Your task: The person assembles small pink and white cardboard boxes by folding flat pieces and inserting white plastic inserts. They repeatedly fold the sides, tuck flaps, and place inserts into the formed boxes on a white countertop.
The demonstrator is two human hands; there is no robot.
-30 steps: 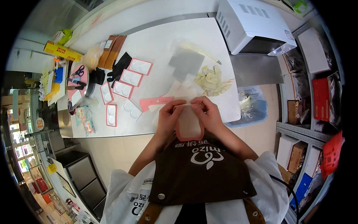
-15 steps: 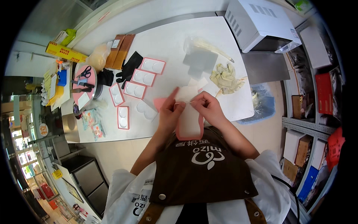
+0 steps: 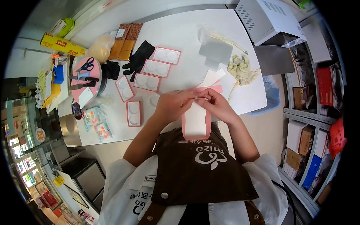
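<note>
Against the front of my apron hangs a pink-edged white card piece (image 3: 196, 122), its upper edge pinched between both hands. My left hand (image 3: 173, 105) is closed on its left side, fingers bent over the edge. Thumb and fingers of my right hand (image 3: 218, 107) pinch the right side, close to the left fingertips; the fold between them is too small to make out. Just beyond the hands lie a pink card strip (image 3: 216, 89) and a white card strip (image 3: 214, 77). Beside my left hand, a white insert with round openings (image 3: 154, 99) is partly hidden.
Several pink-rimmed boxes with two round wells (image 3: 147, 82) lie left on the white table (image 3: 183, 33). Around them are black gloves (image 3: 141, 56), brown cardboard (image 3: 127, 41) and a pink turntable (image 3: 95, 77) with scissors and knives. A crumpled cloth (image 3: 242, 70) and microwave (image 3: 268, 22) are right.
My left index finger, raised before, is now folded down over the card edge. Both hands have closed in along the edge. The whole view has shifted, moving the table's things rightward in the picture.
</note>
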